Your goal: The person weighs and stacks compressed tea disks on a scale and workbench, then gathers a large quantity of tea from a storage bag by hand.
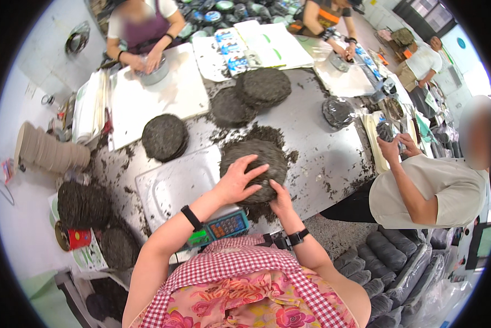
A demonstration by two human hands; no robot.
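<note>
A thick round cake of dark dried seaweed (249,153) lies in front of me on the metal table, loose flakes around it. My left hand (237,180) rests on its upper left part with the fingers spread. Against its lower right edge is my right hand (281,199), the thumb on the top and the other fingers partly hidden at the side. Left of the cake stands a digital scale with a steel pan (180,180) and a lit keypad panel (229,224). Beyond it lies another round stack (165,137), and two more stacks (266,87) (231,107) overlap farther back.
Two co-workers (147,24) (331,20) press material into round moulds across the table. Another person (425,188) stands close on the right, holding a dark wrapped bundle (384,131). Pale discs (51,149) and dark stacks (83,205) line the left edge. Filled bags (380,254) lie lower right.
</note>
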